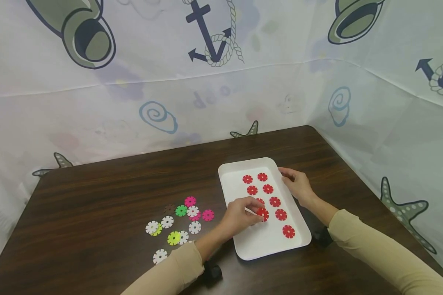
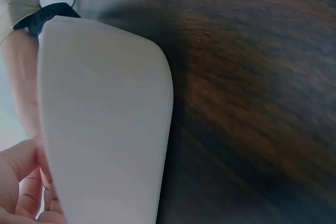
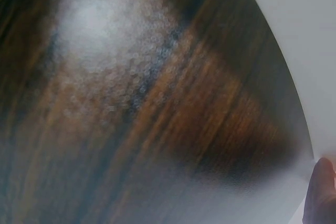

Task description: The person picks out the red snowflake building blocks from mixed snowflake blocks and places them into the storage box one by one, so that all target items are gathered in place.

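My left hand (image 1: 241,213) is over the white tray (image 1: 251,246), and its thumb and fingers pinch a red notched disc (image 1: 263,214). More red discs (image 1: 275,201) lie flat in two columns on the tray floor. At the tray's far right side, my right hand (image 1: 298,186) grips the rim. In the left wrist view the white tray (image 2: 105,119) is seen side-on, with the left hand (image 2: 26,182) at the lower left. One finger of the right hand (image 3: 321,195) shows against the tray edge in the right wrist view.
Loose notched discs in white, green (image 1: 181,210), yellow-green (image 1: 174,238), pink (image 1: 208,215) and brown (image 1: 169,209) lie left of the tray, some overlapping. The dark wood table (image 1: 96,213) meets a printed cloth backdrop (image 1: 206,98) behind and at the right.
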Motion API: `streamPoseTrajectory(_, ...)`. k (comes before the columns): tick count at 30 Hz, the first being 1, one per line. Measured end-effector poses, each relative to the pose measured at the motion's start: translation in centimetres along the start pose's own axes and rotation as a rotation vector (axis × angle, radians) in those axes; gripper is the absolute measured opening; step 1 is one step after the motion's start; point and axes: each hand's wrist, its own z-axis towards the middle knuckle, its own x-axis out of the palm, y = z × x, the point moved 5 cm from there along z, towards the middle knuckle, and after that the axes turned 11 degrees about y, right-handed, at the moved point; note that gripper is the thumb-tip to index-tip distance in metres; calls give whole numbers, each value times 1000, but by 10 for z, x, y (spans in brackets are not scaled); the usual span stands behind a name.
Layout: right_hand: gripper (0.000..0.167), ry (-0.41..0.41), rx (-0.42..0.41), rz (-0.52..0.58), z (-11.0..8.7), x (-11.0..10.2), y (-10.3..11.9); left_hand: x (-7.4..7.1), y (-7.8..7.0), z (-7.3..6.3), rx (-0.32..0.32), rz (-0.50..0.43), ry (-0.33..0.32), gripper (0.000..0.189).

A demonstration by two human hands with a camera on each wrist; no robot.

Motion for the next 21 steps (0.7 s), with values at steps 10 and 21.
streamPoseTrajectory(10,41,2,-3,2,-1,-2,2,11,3,11,-13,103,6,20)
streamPoseTrajectory(21,41,10,-1,2,-2,-1,3,15,8,18,15,234,-44,16)
